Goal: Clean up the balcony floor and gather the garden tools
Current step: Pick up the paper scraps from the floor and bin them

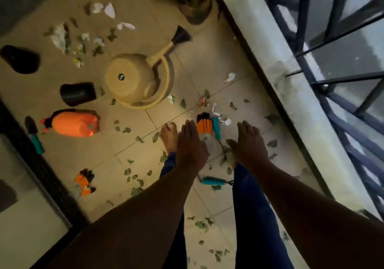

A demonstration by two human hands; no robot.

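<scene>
My left hand point(192, 144) and my right hand point(249, 142) reach down over the tiled floor with straight fingers, holding nothing. Just beyond the left fingertips lies an orange and black glove point(204, 124), with a teal-handled hand tool point(217, 130) beside it. Another teal-handled tool point(214, 181) lies between my legs. A second orange glove point(85, 180) lies at the left. A beige watering can point(135, 77), an orange spray bottle point(73, 123), a black-bladed trowel with a teal handle point(34, 134) and two tipped black pots point(78, 93) point(20, 60) lie further off.
Green leaves point(127, 172) and white paper scraps point(60, 36) litter the floor. A potted plant point(194, 2) stands by the grey ledge point(280, 71) with dark railing point(342, 61) on the right. A dark door frame point(41, 164) runs along the left. My bare foot point(169, 136) stands by the glove.
</scene>
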